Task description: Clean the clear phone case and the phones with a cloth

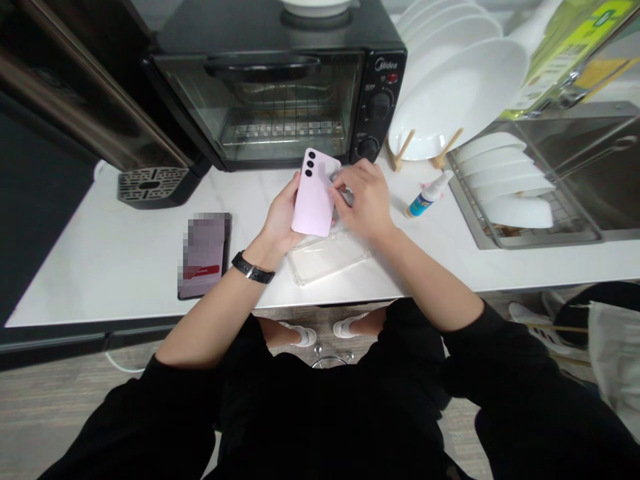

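My left hand (280, 217) holds a pale lilac smartphone (313, 200), its back with three dark camera lenses facing up. At the phone's right edge, my right hand (364, 200) is closed in a pinch on something small and greyish or clear that I cannot make out. Below the phone, a clear phone case (330, 257) lies flat on the white counter (140, 267). To the left rests a dark-edged flat device (205, 257), its face partly blurred out. A small white-and-blue spray bottle (427, 197) stands to the right of my right hand.
A black toaster oven (280, 107) stands just behind my hands. Left of it is a dark machine with a drip tray (153, 185). White plates (460, 93) stand upright in a wooden rack at the right, beside a sink with a wire dish basket (545, 237).
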Demonstrator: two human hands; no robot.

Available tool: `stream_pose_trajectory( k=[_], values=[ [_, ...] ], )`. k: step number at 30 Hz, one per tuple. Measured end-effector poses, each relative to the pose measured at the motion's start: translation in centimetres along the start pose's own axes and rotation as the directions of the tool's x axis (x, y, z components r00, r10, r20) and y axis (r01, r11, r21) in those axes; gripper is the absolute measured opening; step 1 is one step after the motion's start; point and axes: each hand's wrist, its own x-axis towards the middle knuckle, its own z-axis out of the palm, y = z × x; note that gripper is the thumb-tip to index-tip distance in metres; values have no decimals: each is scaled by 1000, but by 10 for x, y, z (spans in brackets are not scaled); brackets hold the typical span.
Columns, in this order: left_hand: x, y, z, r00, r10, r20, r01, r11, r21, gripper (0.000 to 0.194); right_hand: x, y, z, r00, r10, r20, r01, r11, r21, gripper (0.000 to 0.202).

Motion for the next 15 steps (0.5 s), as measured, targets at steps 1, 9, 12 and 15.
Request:
stream_pose_trajectory(
  k=[1, 9, 12, 15],
  values=[
    [-1, -1, 1, 999, -35, 9, 35, 999, 10, 44, 0, 2, 1, 999, 26, -23, -26, 1000, 1, 47],
    [-9, -6, 8, 975, -217, 44, 214, 974, 73, 46, -2, 9, 4, 990, 85, -112, -79, 995, 55, 49],
    [-9, -8, 8, 972, -232, 27, 229, 969, 89, 43, -2, 7, 3, 993, 66, -96, -62, 997, 53, 50],
    [-5, -10, 4, 982, -188, -22, 189, 980, 60, 41, -1, -1, 2, 999, -4, -33, 6, 998, 63, 48]
  ],
)
